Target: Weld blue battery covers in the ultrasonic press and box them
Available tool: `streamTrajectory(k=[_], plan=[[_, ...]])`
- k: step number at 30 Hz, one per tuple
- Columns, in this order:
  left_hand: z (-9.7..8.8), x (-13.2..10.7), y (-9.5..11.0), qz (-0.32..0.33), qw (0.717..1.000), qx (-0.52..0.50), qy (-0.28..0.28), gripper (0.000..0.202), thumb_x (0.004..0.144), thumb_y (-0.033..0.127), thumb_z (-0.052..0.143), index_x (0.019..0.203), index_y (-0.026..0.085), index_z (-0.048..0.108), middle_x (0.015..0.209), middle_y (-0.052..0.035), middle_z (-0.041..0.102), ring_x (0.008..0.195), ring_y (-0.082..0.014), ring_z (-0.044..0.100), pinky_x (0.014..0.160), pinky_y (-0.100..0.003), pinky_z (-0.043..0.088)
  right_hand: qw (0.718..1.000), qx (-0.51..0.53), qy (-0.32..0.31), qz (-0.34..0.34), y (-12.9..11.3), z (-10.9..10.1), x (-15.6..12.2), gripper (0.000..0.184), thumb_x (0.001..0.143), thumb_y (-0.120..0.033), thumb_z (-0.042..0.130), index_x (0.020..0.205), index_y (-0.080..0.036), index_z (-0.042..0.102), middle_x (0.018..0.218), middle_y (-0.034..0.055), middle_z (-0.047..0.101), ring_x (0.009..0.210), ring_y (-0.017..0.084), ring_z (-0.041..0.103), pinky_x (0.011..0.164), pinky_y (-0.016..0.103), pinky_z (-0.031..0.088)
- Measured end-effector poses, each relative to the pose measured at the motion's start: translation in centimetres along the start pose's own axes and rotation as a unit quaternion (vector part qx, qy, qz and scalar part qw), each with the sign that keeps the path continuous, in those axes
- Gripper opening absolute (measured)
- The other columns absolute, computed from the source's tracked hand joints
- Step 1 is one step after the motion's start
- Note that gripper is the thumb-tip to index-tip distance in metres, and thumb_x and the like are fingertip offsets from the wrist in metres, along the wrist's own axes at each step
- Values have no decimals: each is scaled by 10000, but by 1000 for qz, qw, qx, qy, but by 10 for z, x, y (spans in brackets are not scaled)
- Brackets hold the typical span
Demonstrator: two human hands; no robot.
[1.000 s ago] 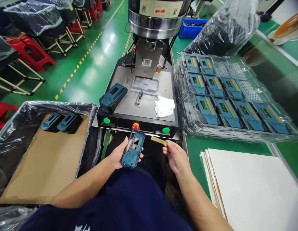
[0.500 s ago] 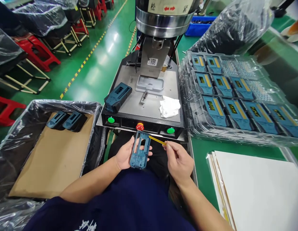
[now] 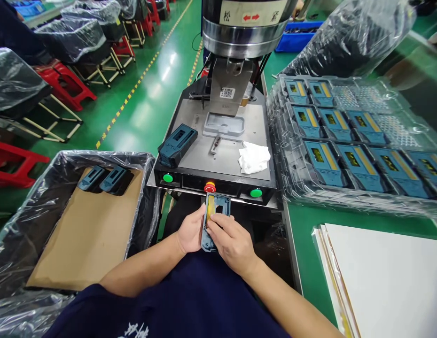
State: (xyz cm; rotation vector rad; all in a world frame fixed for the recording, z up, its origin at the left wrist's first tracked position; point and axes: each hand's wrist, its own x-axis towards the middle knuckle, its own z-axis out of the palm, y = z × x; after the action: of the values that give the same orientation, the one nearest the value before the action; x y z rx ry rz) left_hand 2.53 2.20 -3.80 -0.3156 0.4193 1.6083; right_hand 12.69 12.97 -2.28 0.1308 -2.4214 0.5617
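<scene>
My left hand (image 3: 189, 231) grips a teal plastic frame (image 3: 221, 205) by its left side, just below the press's front panel. A thin yellow strip (image 3: 210, 208) lies along the frame's left slot. My right hand (image 3: 230, 241) rests on top of the frame, fingers pressed together on the lower end of the strip. The lower half of the frame is hidden under my right hand.
A press machine (image 3: 239, 28) stands ahead with a grey fixture (image 3: 223, 126), a teal housing (image 3: 177, 145), a white cloth (image 3: 253, 157), two green buttons and a red one. Trays of teal parts (image 3: 345, 141) lie right, white sheets (image 3: 384, 277) below. A lined box (image 3: 88, 225) sits left.
My right hand has moved left and brought the yellow strip onto the frame's left slot. My left hand still holds the frame. The view has shifted slightly.
</scene>
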Motion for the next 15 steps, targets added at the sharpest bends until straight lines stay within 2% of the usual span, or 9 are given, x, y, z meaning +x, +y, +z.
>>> streamTrajectory(k=[5, 8, 10, 12, 15], plan=[[-3, -1, 1, -8, 999, -50, 11, 456, 953, 421, 372, 1161, 79, 592, 751, -67, 637, 579, -114, 592, 510, -188, 440, 998, 6, -52, 17, -1, 0, 3, 163, 877, -177, 587, 1004, -150, 686, 1057, 90, 694, 1091, 223, 599, 963, 368, 518], [-5, -2, 2, 1, 998, -58, 6, 432, 959, 401, 364, 1174, 100, 586, 746, -50, 631, 552, -105, 576, 445, -179, 398, 996, 6, -90, 21, 0, -3, 4, 180, 890, -213, 571, 1029, -170, 677, 1083, 74, 688, 1114, 239, 577, 989, 431, 486], [-5, -2, 2, 18, 999, -39, 0, 444, 966, 396, 336, 1176, 98, 590, 813, -75, 657, 635, -131, 620, 493, -203, 441, 995, 3, -93, 20, 0, -6, 3, 214, 892, -219, 560, 1080, -179, 654, 1130, 85, 666, 1141, 253, 559, 994, 463, 470], [-2, -1, 3, 53, 998, -15, 3, 459, 968, 400, 325, 1163, 89, 601, 874, -99, 677, 747, -163, 652, 612, -241, 495, 997, 1, -69, 37, -2, -11, 2, 280, 879, -241, 573, 1151, -189, 613, 1175, 106, 632, 1166, 267, 539, 992, 484, 463], [7, -1, 5, 103, 994, 23, 18, 454, 954, 430, 365, 1164, 109, 608, 969, -114, 688, 909, -214, 658, 828, -329, 497, 992, -8, -52, 114, -4, -19, 3, 520, 822, -374, 637, 1290, -189, 507, 1260, 157, 550, 1193, 311, 509, 970, 516, 472]])
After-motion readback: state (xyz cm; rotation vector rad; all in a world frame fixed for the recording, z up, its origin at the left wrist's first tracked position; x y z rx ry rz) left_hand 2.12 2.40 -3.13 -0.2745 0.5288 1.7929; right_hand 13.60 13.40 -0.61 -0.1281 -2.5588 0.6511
